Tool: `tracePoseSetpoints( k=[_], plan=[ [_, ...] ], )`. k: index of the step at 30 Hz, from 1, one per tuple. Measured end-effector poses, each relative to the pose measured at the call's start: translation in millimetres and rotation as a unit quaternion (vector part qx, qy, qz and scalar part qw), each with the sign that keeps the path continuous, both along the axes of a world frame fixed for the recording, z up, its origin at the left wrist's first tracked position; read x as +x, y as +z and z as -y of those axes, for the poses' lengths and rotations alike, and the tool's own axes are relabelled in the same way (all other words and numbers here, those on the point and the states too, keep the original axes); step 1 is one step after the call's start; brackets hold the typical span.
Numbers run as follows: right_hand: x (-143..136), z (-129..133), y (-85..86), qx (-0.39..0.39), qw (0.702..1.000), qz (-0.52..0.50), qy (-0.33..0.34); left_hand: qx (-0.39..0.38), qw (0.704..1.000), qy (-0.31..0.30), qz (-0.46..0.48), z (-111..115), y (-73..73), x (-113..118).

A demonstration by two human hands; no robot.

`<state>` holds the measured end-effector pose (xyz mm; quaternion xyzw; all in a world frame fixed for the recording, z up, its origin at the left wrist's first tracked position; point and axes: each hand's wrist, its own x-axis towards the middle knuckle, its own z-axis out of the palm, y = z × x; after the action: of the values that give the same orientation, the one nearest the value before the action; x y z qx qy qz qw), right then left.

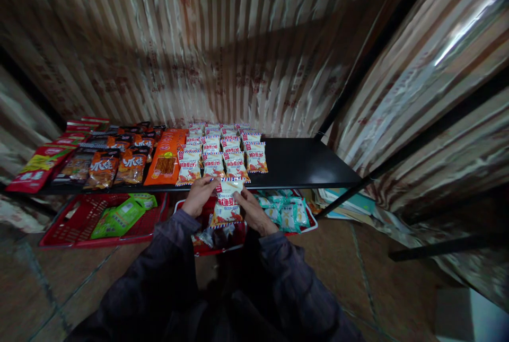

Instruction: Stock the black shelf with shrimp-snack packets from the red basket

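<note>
Between my two hands is a white snack bag (228, 205) with red lettering and an orange lower part. My left hand (200, 195) grips its upper left side, and my right hand (254, 210) pinches its right edge. The bag is upright just in front of the shelf's front edge. Behind it, several matching white snack bags (234, 164) stand in rows on the black shelf (304, 159). An orange packet (165, 156) is beside those rows on the left.
Black and orange snack packs (132, 166) and red packets (42, 167) fill the shelf's left end. Below are a red basket (139, 225) with green packets (125, 217) and baskets with teal packets (292, 213). A black post (377, 169) rises at right.
</note>
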<state>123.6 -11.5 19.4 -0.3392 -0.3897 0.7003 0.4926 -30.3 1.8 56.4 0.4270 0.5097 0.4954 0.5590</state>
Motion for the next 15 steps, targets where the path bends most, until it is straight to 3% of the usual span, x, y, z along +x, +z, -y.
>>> tracePoseSetpoints(
  k=[5, 9, 15],
  plan=[
    [0.3, 6.1, 4.7, 0.029, 0.999, 0.004, 0.022, 0.011, 0.999, 0.011, -0.034, -0.1, 8.9, 1.4],
    [-0.7, 7.3, 5.9, 0.021, 1.000, 0.004, 0.005, 0.029, 0.999, 0.008, -0.015, 1.0, 15.6, 4.8],
    [2.9, 9.2, 8.1, -0.001, 1.000, 0.013, 0.025, 0.045, 0.996, 0.035, -0.067, -2.8, 20.3, 5.0]
  ],
)
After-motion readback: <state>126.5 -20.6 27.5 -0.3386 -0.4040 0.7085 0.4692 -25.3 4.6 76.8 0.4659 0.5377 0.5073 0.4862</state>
